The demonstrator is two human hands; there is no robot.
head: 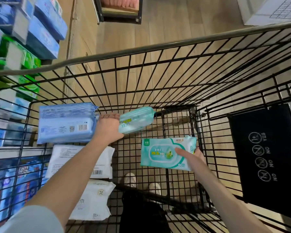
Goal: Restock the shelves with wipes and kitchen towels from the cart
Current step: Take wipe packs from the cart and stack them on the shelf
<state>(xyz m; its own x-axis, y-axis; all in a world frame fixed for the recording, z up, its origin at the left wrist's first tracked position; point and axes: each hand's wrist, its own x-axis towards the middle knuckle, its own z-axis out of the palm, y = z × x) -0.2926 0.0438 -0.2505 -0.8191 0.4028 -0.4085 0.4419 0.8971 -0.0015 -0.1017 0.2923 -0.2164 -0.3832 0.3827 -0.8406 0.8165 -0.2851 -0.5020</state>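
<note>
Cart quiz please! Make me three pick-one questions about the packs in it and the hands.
1. Where is the blue pack?
A) left side of the cart
B) right side
C) outside it

2. How many white packs lie in the cart?
A) one
B) two
C) five

3. What is the left hand doing?
A) hanging free
B) gripping a green pack
C) waving

1A: it sits by the left wire wall.
2B: two lie near the blue pack.
3B: its fingers curl round it, while the right hand holds a second green pack.

shelves (40, 36) left of your cart (158, 45) | three wipe packs (64, 123) in a row along its left wall | your left hand (108, 127) holds the far pack (136, 119) mid-cart | your right hand (193, 157) holds the near pack (158, 153), rightward
</note>
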